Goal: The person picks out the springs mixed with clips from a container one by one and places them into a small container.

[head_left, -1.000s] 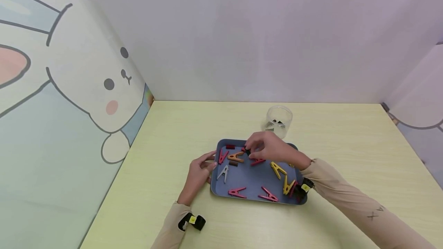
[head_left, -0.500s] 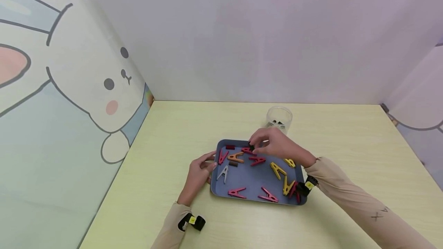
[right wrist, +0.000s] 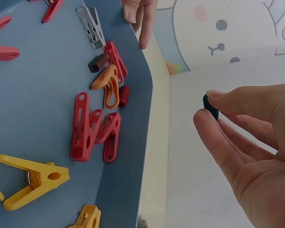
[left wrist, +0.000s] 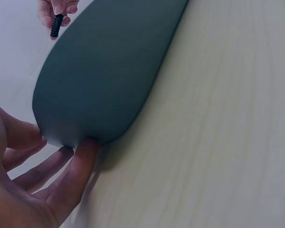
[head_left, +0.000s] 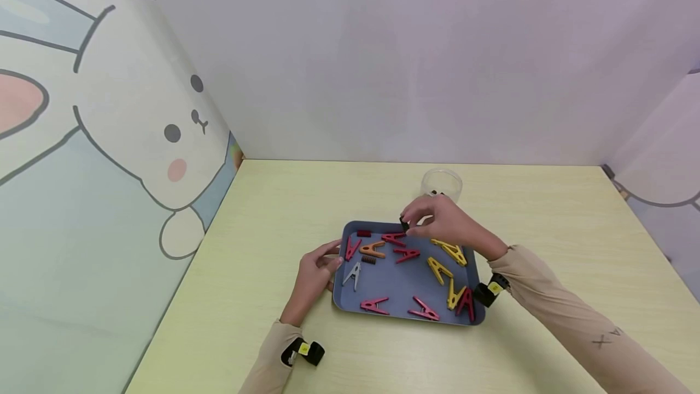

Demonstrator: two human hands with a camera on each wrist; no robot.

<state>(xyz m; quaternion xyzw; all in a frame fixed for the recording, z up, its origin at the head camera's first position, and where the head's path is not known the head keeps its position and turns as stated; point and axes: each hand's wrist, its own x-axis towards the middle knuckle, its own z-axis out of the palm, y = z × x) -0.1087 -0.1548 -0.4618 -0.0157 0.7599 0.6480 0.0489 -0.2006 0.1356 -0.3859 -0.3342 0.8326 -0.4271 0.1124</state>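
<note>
My right hand (head_left: pixel 445 221) pinches a small black ribbed cylinder (right wrist: pixel 210 107) between thumb and fingertips. In the head view it is above the far rim of a blue-grey tray (head_left: pixel 394 278), in front of a clear cup (head_left: pixel 442 178). My left hand (head_left: pixel 313 273) holds the tray's left edge, its thumb over the rim and fingers against the outer wall. Spread inside are red clothespins (head_left: pixel 406 255), yellow clothespins (head_left: pixel 439 270), an orange clip (right wrist: pixel 109 85) and a grey clothespin (right wrist: pixel 90 27). A brown ribbed cylinder (right wrist: pixel 99 62) and a dark red one (right wrist: pixel 124 96) lie among them.
The tray and cup stand on a pale wooden table (head_left: pixel 284 199). Dark bits show in the cup, partly behind the right hand. A plain pale wall (head_left: pixel 410 78) rises at the back, and a rabbit-print panel (head_left: pixel 137 108) is on the left.
My right hand has lifted the black ribbed cylinder from among the red clothespins, moving away and to the right over the far rim. The left hand stays in place.
</note>
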